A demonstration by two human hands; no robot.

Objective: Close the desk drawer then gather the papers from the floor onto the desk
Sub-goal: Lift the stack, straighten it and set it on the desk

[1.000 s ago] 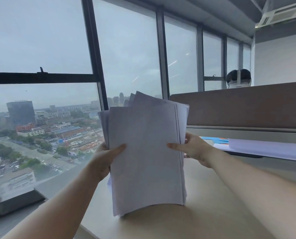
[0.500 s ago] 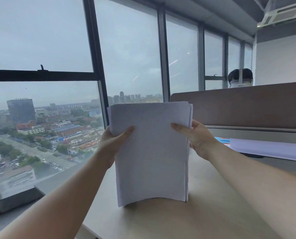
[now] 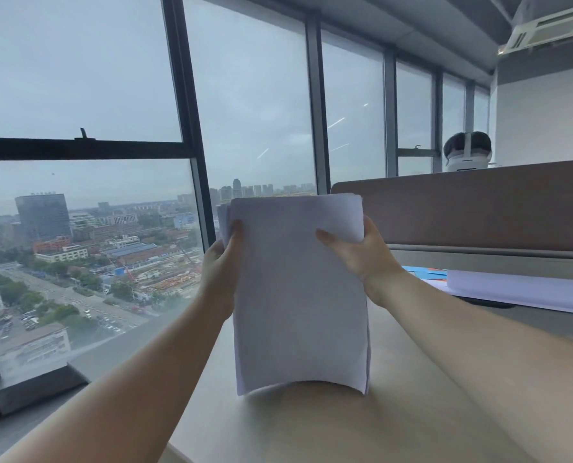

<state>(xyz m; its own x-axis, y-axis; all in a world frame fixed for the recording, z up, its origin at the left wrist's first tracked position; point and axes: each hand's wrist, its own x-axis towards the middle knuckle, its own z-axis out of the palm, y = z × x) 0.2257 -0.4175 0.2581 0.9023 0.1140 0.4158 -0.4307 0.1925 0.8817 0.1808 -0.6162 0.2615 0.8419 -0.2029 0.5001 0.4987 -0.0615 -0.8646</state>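
Far left, the window (image 3: pixel 78 228) fills the view with a grey sky over a city, its dark frame (image 3: pixel 185 128) running up beside the desk. In comes the left hand (image 3: pixel 220 265), thumb on the near face of the papers (image 3: pixel 298 295) and fingers wrapped round the back, gripping the stack's left edge near the top. The papers stand upright on the desk (image 3: pixel 395 412), bottom edge down on the pale wood and bowed a little in the middle, top edges nearly flush with a sheet or two peeking out at the upper left. On the other side the right hand (image 3: pixel 365 255) clamps the right edge, thumb across the front, fingers behind. Both forearms reach in from the bottom corners. Further right, blue sheets (image 3: pixel 425 273) and a white sheet (image 3: pixel 519 289) lie flat on the desk against the brown divider (image 3: pixel 479 208), well apart from the stack. Over that divider, the top of a person's head (image 3: pixel 467 150) shows, wearing a white headset.
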